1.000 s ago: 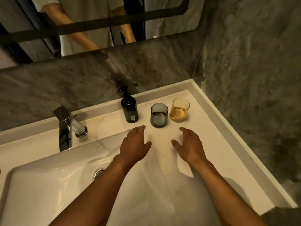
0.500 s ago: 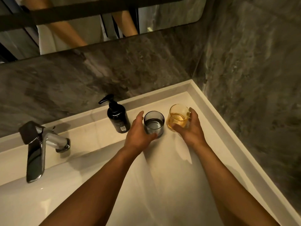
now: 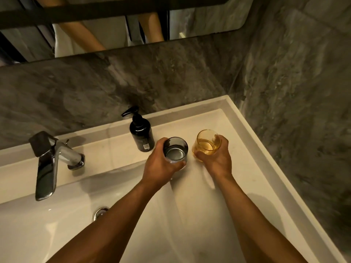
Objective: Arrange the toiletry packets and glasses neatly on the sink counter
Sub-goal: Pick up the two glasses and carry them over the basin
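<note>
A smoky grey glass [image 3: 175,150] and an amber glass [image 3: 206,144] are side by side on the white sink counter [image 3: 252,168], right of the basin. My left hand [image 3: 160,165] wraps the grey glass from its left and front. My right hand [image 3: 218,158] curls around the amber glass from the right and front; that glass looks tilted toward me. I cannot tell whether either glass is off the counter. No toiletry packets are in view.
A black pump bottle [image 3: 141,132] stands just left of the grey glass, near the back ledge. A chrome faucet [image 3: 49,160] sits at the left over the basin [image 3: 47,230]. Grey marble walls close the back and right; a mirror [image 3: 114,25] hangs above.
Both hands went forward from the counter to the glasses and closed around them. The amber glass now tilts. The camera has shifted closer and to the right.
</note>
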